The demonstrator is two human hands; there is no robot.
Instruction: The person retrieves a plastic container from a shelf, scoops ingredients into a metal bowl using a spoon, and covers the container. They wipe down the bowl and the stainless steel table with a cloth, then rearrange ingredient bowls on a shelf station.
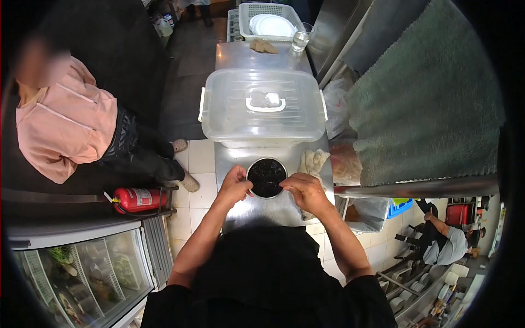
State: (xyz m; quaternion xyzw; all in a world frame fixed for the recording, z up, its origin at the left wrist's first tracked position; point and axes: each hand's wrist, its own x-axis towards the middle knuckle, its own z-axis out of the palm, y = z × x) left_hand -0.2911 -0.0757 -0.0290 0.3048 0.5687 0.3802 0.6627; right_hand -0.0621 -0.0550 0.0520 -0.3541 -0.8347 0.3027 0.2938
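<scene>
A round metal bowl (285, 170) with dark, wet-looking contents (267, 174) sits on the steel table (240, 210), right in front of my body. At its left rim is my left hand (235, 186), with fingers curled and closed on the edge. My right hand (306, 192) pinches the opposite rim, thumb and forefinger together. What the dark contents are, I cannot make out. Just beyond the bowl stands a large translucent plastic bin (262, 128) with its handled lid on. A crumpled beige cloth (314, 162) lies beside my right hand.
Farther back are a white basket (246, 24) of plates, a glass (300, 41) and a brown cloth (263, 46). A person (71, 120) stands left, near a fire extinguisher (136, 199) and glass-topped fridge (87, 273). A grey-green cloth (426, 104) hangs right; another person (448, 240) is lower right.
</scene>
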